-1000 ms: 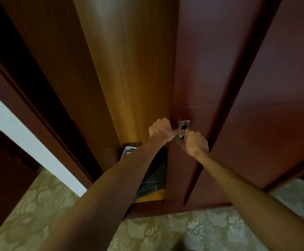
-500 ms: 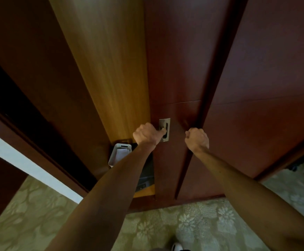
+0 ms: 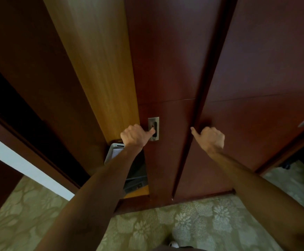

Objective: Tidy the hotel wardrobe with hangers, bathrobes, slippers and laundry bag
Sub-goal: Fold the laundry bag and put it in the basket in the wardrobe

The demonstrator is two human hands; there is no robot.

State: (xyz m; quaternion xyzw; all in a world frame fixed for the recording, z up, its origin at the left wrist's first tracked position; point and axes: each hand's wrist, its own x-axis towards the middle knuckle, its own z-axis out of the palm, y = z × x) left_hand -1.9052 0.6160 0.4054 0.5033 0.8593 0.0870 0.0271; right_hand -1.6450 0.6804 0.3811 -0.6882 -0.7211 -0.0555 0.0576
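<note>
I look down at a dark red sliding door [image 3: 167, 73] of the wardrobe, and I take its handle [image 3: 153, 129] as my landmark: a narrow metal recessed pull set upright in the panel.

My left hand [image 3: 135, 135] sits just left of the handle, fingers curled, with the thumb hooked into the slot; that grip is clamped on the handle. My right hand [image 3: 211, 137] is well to the right of the handle, at the edge of a second door [image 3: 267, 87] that overlaps the first. Its fingers are curled in a loose fist, thumb stuck out towards the seam. I cannot tell whether it presses on wood or holds nothing.

Left of the handle, a strip of lighter wood interior [image 3: 97, 66] shows through a narrow opening. Below and left of the handle, low inside that gap, I see a pale grey tray-like thing [image 3: 113, 153] and a dark box [image 3: 135, 180] beneath it; what they are I cannot say.

I judge the tidying barely begun, or else being closed off: no hangers, bathrobes, slippers or laundry bag are visible, so I cannot tell what is done.

The door stands upright, its long axis running floor to ceiling, face towards me; the handle's long axis runs the same way. Patterned carpet [image 3: 165, 229] lies below.
</note>
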